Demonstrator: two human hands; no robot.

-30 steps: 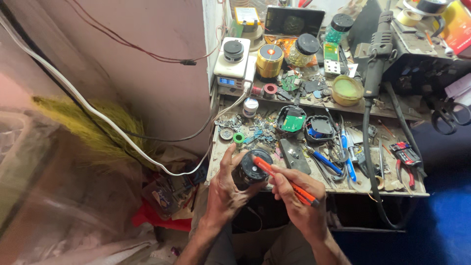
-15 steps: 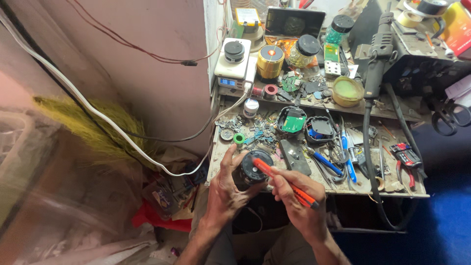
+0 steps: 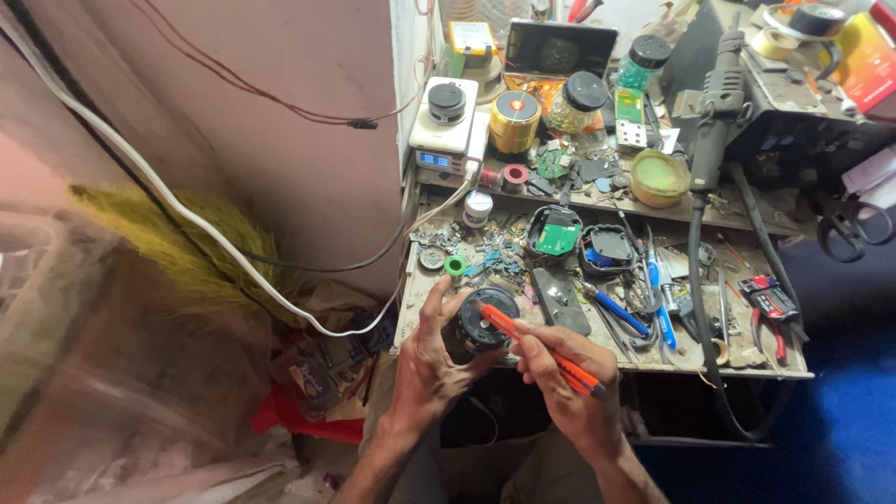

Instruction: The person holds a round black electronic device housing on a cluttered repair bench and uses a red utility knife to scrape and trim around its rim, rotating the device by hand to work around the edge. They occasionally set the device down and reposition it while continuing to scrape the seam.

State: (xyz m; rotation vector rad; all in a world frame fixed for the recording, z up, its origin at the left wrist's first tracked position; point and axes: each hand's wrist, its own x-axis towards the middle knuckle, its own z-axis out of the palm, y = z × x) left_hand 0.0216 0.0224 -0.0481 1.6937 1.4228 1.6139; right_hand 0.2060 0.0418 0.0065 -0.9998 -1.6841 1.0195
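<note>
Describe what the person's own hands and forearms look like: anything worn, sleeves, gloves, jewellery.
Both the left hand and the right hand are bare: no gloves, and no rings or watch that I can make out. The forearms are uncovered, with no sleeves reaching into the head view.

Beside the right hand (image 3: 571, 373), the gripped round case (image 3: 484, 320) looks like matt black plastic; the held screwdriver (image 3: 541, 349) has glossy orange plastic.
</note>
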